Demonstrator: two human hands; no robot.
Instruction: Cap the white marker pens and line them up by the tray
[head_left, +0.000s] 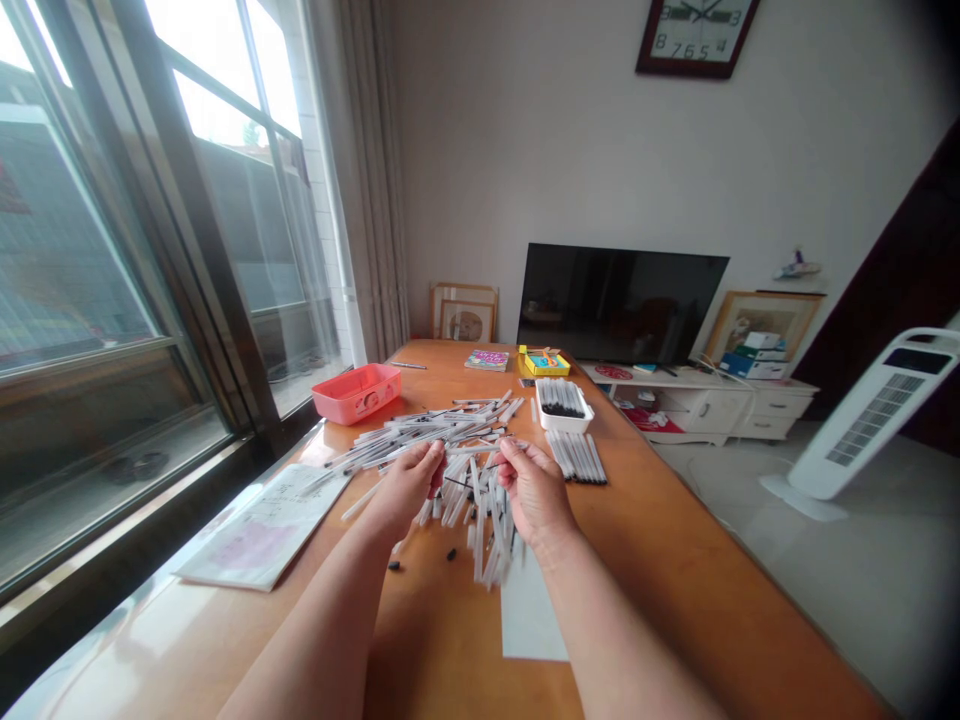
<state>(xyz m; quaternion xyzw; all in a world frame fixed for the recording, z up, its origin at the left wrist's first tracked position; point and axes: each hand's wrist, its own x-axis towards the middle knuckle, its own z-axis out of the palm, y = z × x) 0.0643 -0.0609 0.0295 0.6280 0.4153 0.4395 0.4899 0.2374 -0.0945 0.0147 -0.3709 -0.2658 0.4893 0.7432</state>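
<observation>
My left hand (pixel 414 480) is closed, with thumb and fingertips pinched together, above a loose heap of slim pen parts. Facing it a short way to the right, my right hand (pixel 534 488) is closed in a pinch too. What each holds is too small to make out; a thin dark rod (pixel 459 483) shows beside the left fingertips. The heap of whitish translucent pen tubes (pixel 420 432) spreads behind and beneath both hands. Right of my right hand lies a neat row of pens with dark ends (pixel 576 457). Small black caps (pixel 451 554) lie nearer me.
A white box (pixel 576 424) packed with pens stands behind the row. At left are a red plastic basket (pixel 352 396) and a paper booklet (pixel 255 540). A white sheet (pixel 532 620) lies under my right forearm. Farther back are a yellow box (pixel 547 364) and a colourful booklet (pixel 486 361).
</observation>
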